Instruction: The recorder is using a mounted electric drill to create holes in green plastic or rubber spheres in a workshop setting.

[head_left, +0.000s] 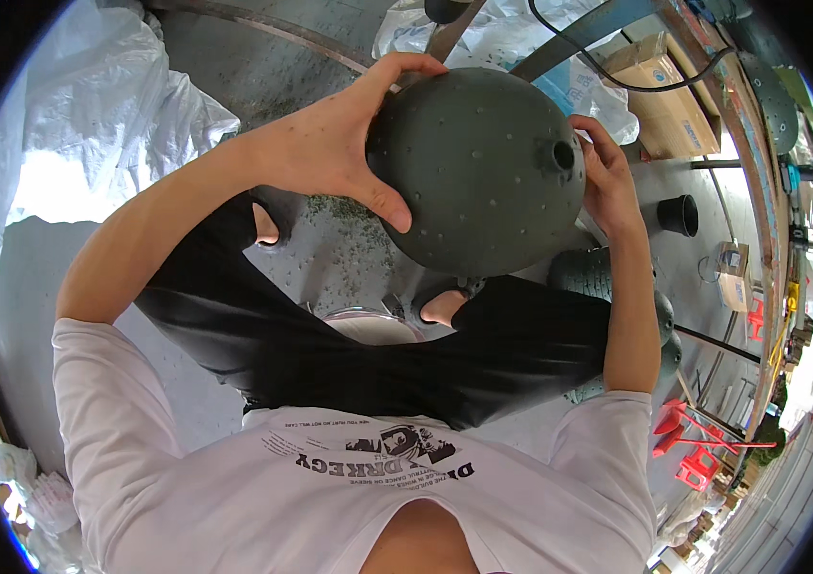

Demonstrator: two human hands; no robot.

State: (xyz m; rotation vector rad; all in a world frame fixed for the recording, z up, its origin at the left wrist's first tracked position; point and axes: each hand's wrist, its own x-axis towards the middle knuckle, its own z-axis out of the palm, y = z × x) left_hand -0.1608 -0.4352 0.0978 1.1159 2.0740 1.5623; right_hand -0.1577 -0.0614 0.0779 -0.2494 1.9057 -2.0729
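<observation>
A large dark green ball (473, 182), dotted with small pale bumps, is held up in front of me between both hands. A short round tube with a dark hole sticks out on its right side. My left hand (344, 148) wraps the ball's left side, thumb low and fingers over the top edge. On the far right side my right hand (607, 177) grips the ball near the tube, its fingers partly hidden behind the curve. Under the ball, green bits (349, 244) lie scattered on the grey floor.
Stacked dark green dimpled pieces (583, 273) stand beside my right knee. Further right are a black pot (678, 215), cardboard boxes (665, 96) and red plastic stools (698, 467). Clear plastic bags (100, 124) fill the upper left. A metal frame (598, 29) with a black cable crosses the top.
</observation>
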